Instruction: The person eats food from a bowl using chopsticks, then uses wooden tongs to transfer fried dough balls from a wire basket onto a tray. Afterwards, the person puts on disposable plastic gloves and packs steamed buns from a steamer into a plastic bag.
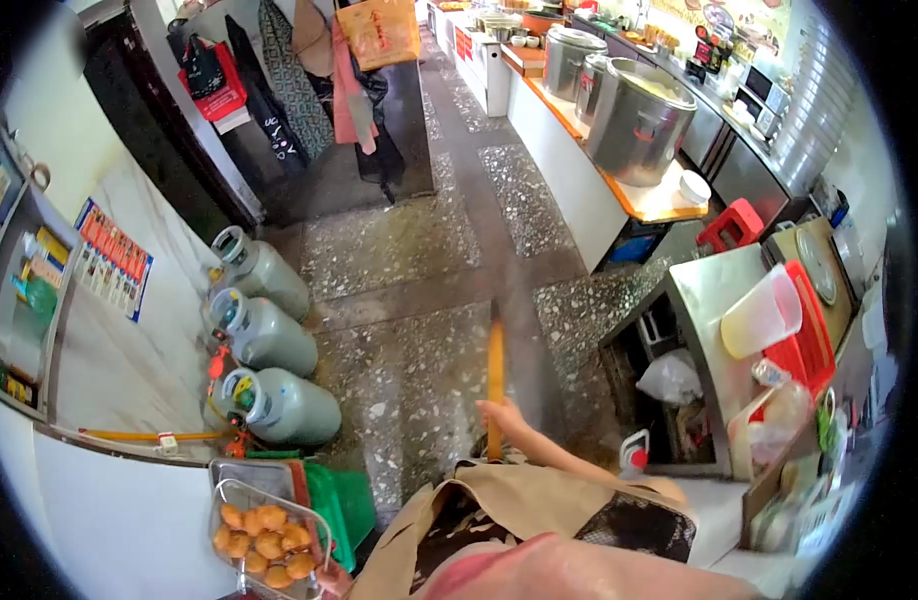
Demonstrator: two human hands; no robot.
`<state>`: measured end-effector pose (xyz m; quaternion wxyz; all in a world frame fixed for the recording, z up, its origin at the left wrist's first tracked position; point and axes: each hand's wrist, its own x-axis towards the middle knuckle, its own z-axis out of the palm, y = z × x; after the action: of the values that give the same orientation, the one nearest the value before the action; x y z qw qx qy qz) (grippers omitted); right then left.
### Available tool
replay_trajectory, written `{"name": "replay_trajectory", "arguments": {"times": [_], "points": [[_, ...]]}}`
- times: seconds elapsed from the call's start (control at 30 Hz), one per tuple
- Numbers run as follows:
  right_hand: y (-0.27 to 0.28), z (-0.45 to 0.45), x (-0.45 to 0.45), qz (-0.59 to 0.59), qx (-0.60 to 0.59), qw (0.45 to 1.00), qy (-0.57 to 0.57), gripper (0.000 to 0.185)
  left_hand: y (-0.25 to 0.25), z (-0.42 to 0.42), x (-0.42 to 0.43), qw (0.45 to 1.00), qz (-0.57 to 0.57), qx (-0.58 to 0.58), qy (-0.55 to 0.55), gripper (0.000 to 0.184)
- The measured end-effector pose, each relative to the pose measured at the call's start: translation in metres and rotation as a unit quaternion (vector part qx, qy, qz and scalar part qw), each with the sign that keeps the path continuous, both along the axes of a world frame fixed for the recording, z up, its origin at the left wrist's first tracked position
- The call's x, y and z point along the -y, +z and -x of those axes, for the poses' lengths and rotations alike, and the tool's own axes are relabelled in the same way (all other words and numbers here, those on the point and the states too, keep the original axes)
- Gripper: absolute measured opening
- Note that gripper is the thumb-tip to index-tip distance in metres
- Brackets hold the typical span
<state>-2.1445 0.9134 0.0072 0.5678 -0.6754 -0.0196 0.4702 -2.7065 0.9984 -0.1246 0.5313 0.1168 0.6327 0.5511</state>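
My right hand (495, 411) is stretched out in front of my body, closed around a long, flat, yellow-brown stick (496, 365) that looks wooden. It points away from me, and its far end is dark. Low on the left, part of my left hand (331, 579) shows at the edge of a metal basket (323, 528), with its fingers gripping the rim. Several golden-brown fried balls (268, 545) lie in the basket. A beige apron (569, 480) covers my front.
Three grey gas cylinders (284, 405) stand along the left wall. Beside the basket is a green bin (344, 510). To the right, a metal counter (714, 290) carries a plastic jug (762, 312) and a red tray (817, 340). Big steel pots (634, 135) stand on the far counter.
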Motion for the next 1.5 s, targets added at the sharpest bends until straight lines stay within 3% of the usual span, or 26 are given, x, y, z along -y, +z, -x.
{"name": "replay_trajectory", "arguments": {"times": [0.13,0.3,0.53,0.6,0.63,0.67,0.7,0.8,0.83,0.87,0.93,0.97,1.03,1.1,1.2,1.23,1.33,1.37,1.4,1.43,1.5], "points": [[0.022,-0.125,-0.016,-0.035,0.01,0.999,-0.023,0.046,0.053,-0.088,-0.004,1.0,-0.027,0.012,0.011,0.022],[0.034,-0.259,-0.069,-0.064,0.028,0.997,-0.046,0.045,0.1,-0.235,-0.036,0.997,-0.045,0.052,-0.025,0.025],[0.044,-0.444,-0.199,-0.178,-0.002,0.983,-0.041,0.041,0.09,-0.484,-0.149,0.972,-0.054,0.178,-0.144,0.031],[0.038,-0.508,-0.224,-0.152,0.038,0.986,-0.05,0.043,0.081,-0.575,-0.194,0.948,-0.049,0.263,-0.174,0.025],[0.033,-0.544,-0.234,-0.147,0.062,0.986,-0.054,0.045,0.055,-0.601,-0.222,0.918,-0.057,0.287,-0.269,0.037],[0.03,-0.578,-0.238,-0.118,0.082,0.988,-0.061,0.048,0.073,-0.654,-0.241,0.917,-0.011,0.294,-0.269,0.038],[0.028,-0.61,-0.236,-0.087,0.105,0.988,-0.066,0.05,0.046,-0.689,-0.27,0.914,0.003,0.297,-0.275,0.037],[0.027,-0.684,-0.2,-0.02,0.142,0.983,-0.114,0.05,0.076,-0.832,-0.333,0.909,0.086,0.317,-0.255,0.025],[0.014,-0.709,-0.188,-0.027,0.134,0.982,-0.129,0.049,0.077,-0.875,-0.352,0.898,0.057,0.318,-0.298,0.028],[0.036,-0.719,-0.177,0.012,0.143,0.98,-0.138,0.049,0.083,-0.921,-0.372,0.884,0.025,0.318,-0.343,0.031],[-0.005,-0.752,-0.146,0.074,0.133,0.966,-0.207,0.052,0.122,-1.011,-0.408,0.864,0.042,0.312,-0.394,0.036],[-0.028,-0.769,-0.127,0.079,0.138,0.97,-0.185,0.054,0.137,-1.055,-0.426,0.841,0.061,0.302,-0.445,0.04],[-0.046,-0.79,-0.118,0.165,0.153,0.944,-0.243,0.057,0.142,-1.139,-0.465,0.819,0.065,0.319,-0.472,0.045],[-0.043,-0.829,-0.134,0.257,0.152,0.928,-0.223,0.059,0.145,-1.219,-0.505,0.798,0.072,0.335,-0.495,0.049],[-0.055,-0.925,-0.185,0.181,0.2,0.943,-0.194,0.059,0.164,-1.328,-0.556,0.749,0.069,0.357,-0.554,0.051],[-0.054,-0.959,-0.229,0.135,0.282,0.905,-0.29,0.051,0.171,-1.369,-0.573,0.75,0.061,0.361,-0.551,0.051],[-0.017,-1.11,-0.358,0.205,0.235,0.929,-0.2,0.04,0.191,-1.451,-0.621,0.774,0.091,0.302,-0.549,0.053],[-0.001,-1.158,-0.408,0.057,0.194,0.959,-0.199,0.034,0.198,-1.474,-0.639,0.78,0.094,0.299,-0.542,0.053],[-0.007,-1.212,-0.457,0.028,0.165,0.966,-0.196,0.029,0.205,-1.5,-0.656,0.779,0.088,0.304,-0.541,0.054],[0.033,-1.251,-0.514,-0.003,0.134,0.973,-0.187,0.033,0.209,-1.527,-0.672,0.777,0.082,0.31,-0.542,0.054],[0.062,-1.333,-0.617,-0.053,0.217,0.96,-0.17,0.044,0.21,-1.572,-0.713,0.779,0.075,0.322,-0.533,0.054]]}}
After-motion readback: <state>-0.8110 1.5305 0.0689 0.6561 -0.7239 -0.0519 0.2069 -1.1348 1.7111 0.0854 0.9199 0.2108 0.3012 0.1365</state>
